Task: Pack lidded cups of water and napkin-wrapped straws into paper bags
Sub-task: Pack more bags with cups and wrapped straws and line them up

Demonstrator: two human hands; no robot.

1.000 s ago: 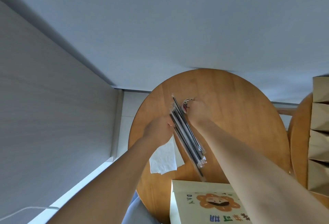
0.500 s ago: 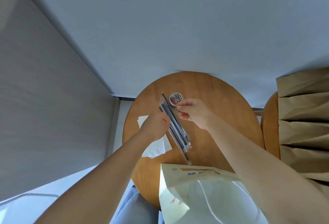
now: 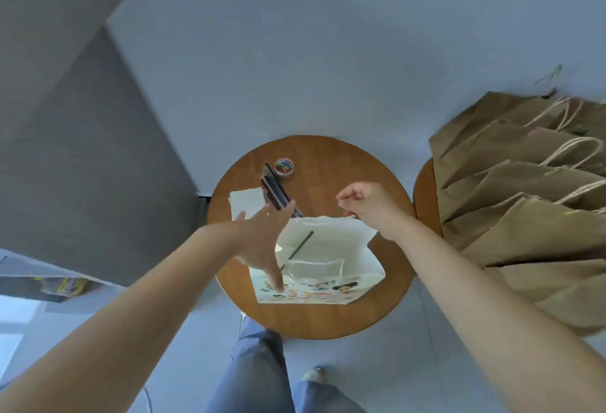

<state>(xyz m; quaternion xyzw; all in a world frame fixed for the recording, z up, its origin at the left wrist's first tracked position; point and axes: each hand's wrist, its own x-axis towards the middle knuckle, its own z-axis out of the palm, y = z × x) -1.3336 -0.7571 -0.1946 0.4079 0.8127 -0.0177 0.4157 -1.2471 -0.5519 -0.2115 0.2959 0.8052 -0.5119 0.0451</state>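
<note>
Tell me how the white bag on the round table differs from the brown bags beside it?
The white bag is printed with colourful cartoons; the brown bags are plain. The white bag stands alone with its mouth open and a black straw showing inside; the brown bags lean overlapped in a row, their contents hidden. All look like paper bags.

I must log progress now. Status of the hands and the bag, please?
Left hand open, spread over white bag mouth. Right hand pinches small green piece at far rim. Bag open: black straw, clear cup inside. Nothing else over mouth.
</note>
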